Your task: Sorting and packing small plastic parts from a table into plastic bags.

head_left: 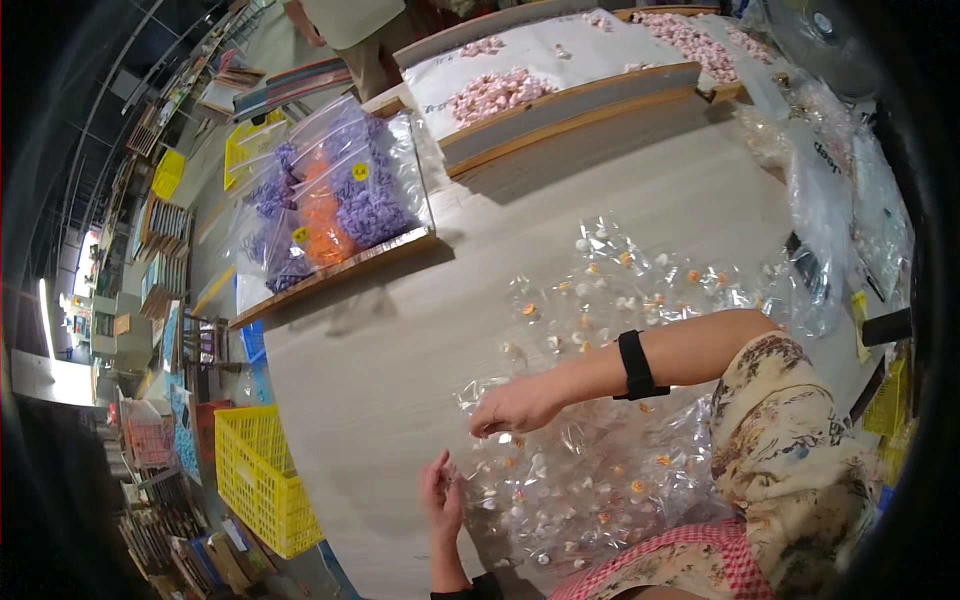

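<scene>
My right hand [517,404] reaches across from the right, its fingers bent down and pressed together at the left edge of a spread of small clear plastic bags [540,480]. Whatever its fingertips hold, if anything, is too small to make out. Below and to the left, my left hand [442,495] is raised above the table with fingers apart and nothing visible in them. White and orange little pieces [638,487] show inside the clear bags, which lie partly under my right forearm.
Purple and orange pieces in zip bags [372,215] fill a wooden-edged tray [345,272] at the far left. Pink pieces [500,95] lie on a long white-lined tray [570,112] at the back. A yellow crate [262,490] stands left of the table [350,400]. Another person [355,25] stands beyond.
</scene>
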A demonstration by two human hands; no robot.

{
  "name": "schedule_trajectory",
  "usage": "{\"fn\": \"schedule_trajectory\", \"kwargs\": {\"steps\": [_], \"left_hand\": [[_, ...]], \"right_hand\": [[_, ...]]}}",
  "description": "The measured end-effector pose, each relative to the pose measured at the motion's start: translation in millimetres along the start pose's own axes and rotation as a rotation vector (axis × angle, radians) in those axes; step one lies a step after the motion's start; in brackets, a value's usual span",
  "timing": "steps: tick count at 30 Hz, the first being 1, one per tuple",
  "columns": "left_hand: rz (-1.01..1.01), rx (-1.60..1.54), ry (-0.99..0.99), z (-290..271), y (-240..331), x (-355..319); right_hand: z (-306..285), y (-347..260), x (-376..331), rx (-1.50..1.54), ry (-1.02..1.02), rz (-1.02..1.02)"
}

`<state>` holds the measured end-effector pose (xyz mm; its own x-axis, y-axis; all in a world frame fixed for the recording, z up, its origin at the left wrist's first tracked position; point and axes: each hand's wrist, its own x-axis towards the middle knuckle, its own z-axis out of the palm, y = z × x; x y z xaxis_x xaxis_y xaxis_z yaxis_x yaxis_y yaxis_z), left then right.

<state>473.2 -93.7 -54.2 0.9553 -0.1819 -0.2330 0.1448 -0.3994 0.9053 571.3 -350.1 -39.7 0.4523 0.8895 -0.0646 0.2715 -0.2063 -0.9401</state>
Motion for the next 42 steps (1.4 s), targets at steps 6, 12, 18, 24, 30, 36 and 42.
{"fn": "schedule_trajectory", "kwargs": {"steps": [6, 12, 18, 24, 30, 36, 42], "left_hand": [[0.088, -0.051, 0.108, -14, -10, -29], [0.038, -0.148, 0.237, -20, -17, -70], [0.077, -0.151, 0.422, -22, -43, -131], [0.227, -0.095, 0.509, -18, -94, -194], [0.432, -0.351, 0.421, 25, -110, -269], [0.671, -0.097, -0.089, 87, -72, -324], [0.770, 0.042, -0.301, 154, -29, -340]], "right_hand": [[-74, 14, -64, 0.538, 0.355, -0.169], [-124, 56, -160, -0.569, 0.803, 0.625], [-79, 20, -224, -0.085, 0.597, 0.485], [-14, -133, -282, -0.446, 0.944, 0.442], [168, -224, -309, -0.519, 1.256, 0.349], [369, -197, -251, -0.487, 0.761, 0.423], [442, -201, -236, -0.311, 0.697, 0.231]]}}
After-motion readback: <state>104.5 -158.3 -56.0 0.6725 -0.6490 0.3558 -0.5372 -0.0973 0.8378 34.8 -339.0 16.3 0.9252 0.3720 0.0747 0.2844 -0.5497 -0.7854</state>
